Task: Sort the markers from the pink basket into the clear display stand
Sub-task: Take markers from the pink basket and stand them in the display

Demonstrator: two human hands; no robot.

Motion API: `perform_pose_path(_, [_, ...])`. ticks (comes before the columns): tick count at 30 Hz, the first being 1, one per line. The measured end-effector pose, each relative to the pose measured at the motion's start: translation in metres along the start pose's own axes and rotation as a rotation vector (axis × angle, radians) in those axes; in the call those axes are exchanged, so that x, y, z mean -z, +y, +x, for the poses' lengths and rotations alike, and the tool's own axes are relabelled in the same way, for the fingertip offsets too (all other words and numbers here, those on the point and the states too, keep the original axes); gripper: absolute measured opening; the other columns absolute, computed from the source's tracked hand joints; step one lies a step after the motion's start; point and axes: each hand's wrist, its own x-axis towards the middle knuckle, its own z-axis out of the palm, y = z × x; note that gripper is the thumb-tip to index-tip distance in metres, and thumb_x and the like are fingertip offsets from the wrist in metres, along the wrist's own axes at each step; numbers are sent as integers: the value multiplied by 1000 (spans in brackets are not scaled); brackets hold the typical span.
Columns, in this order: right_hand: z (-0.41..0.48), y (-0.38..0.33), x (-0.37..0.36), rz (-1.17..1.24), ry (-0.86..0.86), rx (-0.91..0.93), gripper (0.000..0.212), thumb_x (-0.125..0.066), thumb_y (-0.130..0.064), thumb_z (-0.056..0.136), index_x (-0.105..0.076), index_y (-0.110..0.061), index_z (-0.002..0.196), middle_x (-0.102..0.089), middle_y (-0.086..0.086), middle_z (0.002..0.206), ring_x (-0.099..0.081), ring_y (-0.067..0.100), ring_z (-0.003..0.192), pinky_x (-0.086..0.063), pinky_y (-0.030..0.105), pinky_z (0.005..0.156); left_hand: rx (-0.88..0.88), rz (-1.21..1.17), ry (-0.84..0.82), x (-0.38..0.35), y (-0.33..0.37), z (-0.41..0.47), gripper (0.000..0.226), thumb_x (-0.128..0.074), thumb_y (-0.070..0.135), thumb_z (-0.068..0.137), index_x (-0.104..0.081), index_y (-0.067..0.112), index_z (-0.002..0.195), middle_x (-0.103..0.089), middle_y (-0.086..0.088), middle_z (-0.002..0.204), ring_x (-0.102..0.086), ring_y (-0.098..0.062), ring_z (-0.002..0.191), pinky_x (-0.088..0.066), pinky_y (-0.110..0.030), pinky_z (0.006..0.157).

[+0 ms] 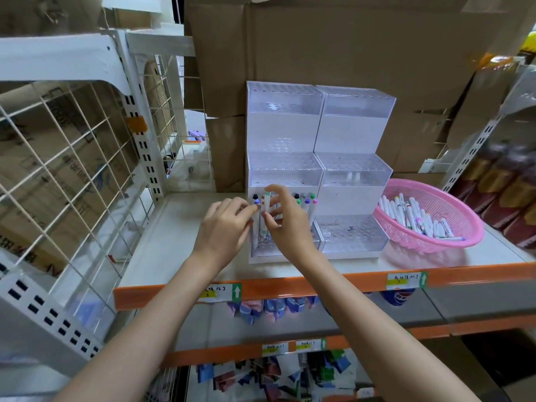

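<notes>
Markers lie in a heap in the pink basket, which sits on the white shelf just beside the right end of the clear display stand. One marker is out of the basket. The right hand pinches it between thumb and fingers. This marker stands straight up and down, with its green cap on top. Its bottom end points down at the low front step on the left side of the stand. So the hole it needs is right under it, I think, and the move to come is a short push straight down. It has to stay upright to slip in. A row of standing markers with black, blue, green, purple and pink caps is already in that same step, close behind and beside the one in the hand. The left hand is right next to it on the left, with its fingers bent toward the markers at the stand's left edge. I cannot tell if it grips one or only touches. The right hand is the nearer one to the basket, which is well off to its right. Both hands cover most of the front left step, so the holes there are hidden. The marker's bottom tip is hard to make out behind the fingers. The small writing on the markers in the basket is too tiny to read.
</notes>
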Motion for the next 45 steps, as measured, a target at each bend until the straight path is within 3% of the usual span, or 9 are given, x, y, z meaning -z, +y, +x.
perform_pose_path(3, [1,-2,1,3,-8,-19,46,-62,-5,87,-44,-33,120,-54,-4,97,-60,11,70,-55,42,72,-41,71,14,1,-1,1,22,-65,13,81,-69,12,104,-65,-4,98,-61,-25,89,-44,-35,78])
perform_pose_path(6, [3,-2,2,-49,-16,18,39,-63,-6,88,-48,-21,121,-56,-1,97,-61,18,72,-54,42,72,-67,101,3,1,-1,1,28,-48,21,86,-68,13,104,-66,-2,102,-61,-23,93,-40,-34,80])
perform_pose_path(11, [2,1,1,-136,-65,61,37,-63,-5,88,-46,-16,118,-54,-1,91,-58,19,72,-51,36,67,-69,89,-36,5,-3,-1,34,-45,22,87,-67,12,110,-66,-3,102,-62,-24,93,-44,-36,81])
perform_pose_path(18, [-8,8,-3,-236,-111,73,33,-61,-11,91,-45,-17,119,-52,-5,84,-53,17,67,-46,31,62,-100,116,-88,5,-6,-4,44,-70,14,77,-63,10,120,-66,-5,105,-62,-24,94,-45,-36,83])
perform_pose_path(30, [-4,6,-1,-297,-90,82,25,-60,-12,91,-45,-14,111,-59,3,84,-56,23,70,-50,40,65,-88,141,-126,7,-6,-6,48,-72,21,76,-62,11,122,-65,-5,106,-62,-24,94,-46,-36,83])
perform_pose_path(37, [-5,-3,12,-263,-112,90,34,-61,-21,92,-47,-15,122,-63,3,94,-58,19,77,-51,37,68,-49,97,-135,9,-3,-3,53,-74,25,74,-61,9,122,-65,-6,105,-62,-24,94,-49,-35,80])
perform_pose_path(41, [-6,-4,31,-289,-43,137,28,-60,-26,93,-53,-14,117,-64,4,101,-60,23,79,-51,40,64,-29,83,-111,11,4,7,48,-56,35,83,-58,12,125,-65,-4,108,-62,-22,97,-48,-34,79])
perform_pose_path(45, [-1,5,57,-531,32,201,21,-60,-29,92,-61,-18,109,-63,0,104,-60,26,94,-48,36,55,-41,56,-145,9,18,27,51,-45,41,84,-56,13,126,-64,-3,110,-60,-21,100,-46,-34,81])
